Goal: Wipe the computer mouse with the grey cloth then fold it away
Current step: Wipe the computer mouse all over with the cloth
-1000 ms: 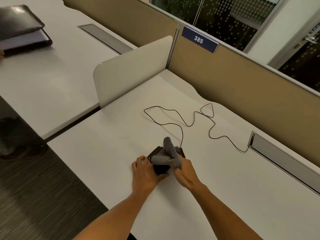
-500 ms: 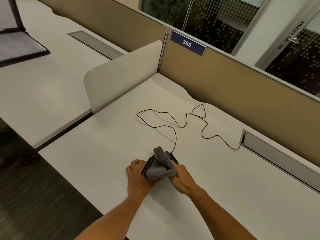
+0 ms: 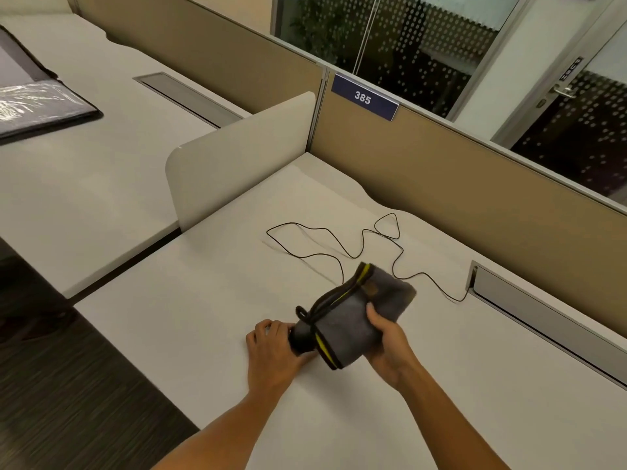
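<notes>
Nearest, the left hand [image 3: 271, 347] grips the mouse's [image 3: 303, 337] near-left end on the desk [image 3: 203, 300]. Just right of it, the right hand [image 3: 386, 340] clamps the cloth [image 3: 359, 317], draped over the mouse with thumb on top. The cloth's long axis runs near-left to far-right, so wiping probably follows that line. Beyond, the cable [image 3: 339, 245] loops toward the far partition.

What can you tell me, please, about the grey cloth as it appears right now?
The grey cloth looks soft, like microfibre, with a black hem carrying a yellow stripe and a small black hanging loop. It is folded over and draped on the mostly hidden mouse, above the white desk. The right hand grips its right side; the left hand steadies the mouse beneath. The black cable trails behind it.
</notes>
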Motion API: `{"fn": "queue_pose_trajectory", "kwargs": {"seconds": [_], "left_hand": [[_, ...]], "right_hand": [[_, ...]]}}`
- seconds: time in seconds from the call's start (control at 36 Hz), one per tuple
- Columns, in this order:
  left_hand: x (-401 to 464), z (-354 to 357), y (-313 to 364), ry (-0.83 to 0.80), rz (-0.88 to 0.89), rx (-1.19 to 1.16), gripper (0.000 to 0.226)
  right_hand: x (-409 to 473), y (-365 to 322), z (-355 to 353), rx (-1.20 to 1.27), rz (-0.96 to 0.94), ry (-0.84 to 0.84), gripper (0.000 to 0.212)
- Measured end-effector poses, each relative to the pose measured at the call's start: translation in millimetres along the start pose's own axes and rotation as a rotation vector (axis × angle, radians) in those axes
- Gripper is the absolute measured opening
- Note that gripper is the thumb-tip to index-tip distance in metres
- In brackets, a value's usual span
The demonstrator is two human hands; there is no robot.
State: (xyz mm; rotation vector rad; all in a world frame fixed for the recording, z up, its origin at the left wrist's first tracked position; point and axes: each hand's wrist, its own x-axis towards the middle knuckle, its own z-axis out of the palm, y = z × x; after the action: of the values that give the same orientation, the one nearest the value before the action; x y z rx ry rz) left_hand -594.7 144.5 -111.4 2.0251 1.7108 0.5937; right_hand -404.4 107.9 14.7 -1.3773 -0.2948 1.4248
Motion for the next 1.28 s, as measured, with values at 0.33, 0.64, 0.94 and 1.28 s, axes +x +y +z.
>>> {"fn": "queue_pose_trajectory", "kwargs": {"seconds": [0.33, 0.64, 0.94, 1.28], "left_hand": [[0, -1, 0, -0.042, -0.018, -0.020, 0.073], [0, -1, -1, -0.049, -0.006, -0.004, 0.073], [-1, -6, 2, -0.064, -0.014, 0.021, 0.076], [-1, -6, 2, -0.044, 0.004, 0.023, 0.074]], "right_hand": [[3, -14, -13, -0.076, 0.000, 0.002, 0.053], [-1, -6, -24, -0.284, -0.021, 0.152, 0.061], [11, -4, -27, -0.791, -0.226, 0.311, 0.038], [38, -2, 7, -1.026, -0.282, 0.350, 0.073]]}}
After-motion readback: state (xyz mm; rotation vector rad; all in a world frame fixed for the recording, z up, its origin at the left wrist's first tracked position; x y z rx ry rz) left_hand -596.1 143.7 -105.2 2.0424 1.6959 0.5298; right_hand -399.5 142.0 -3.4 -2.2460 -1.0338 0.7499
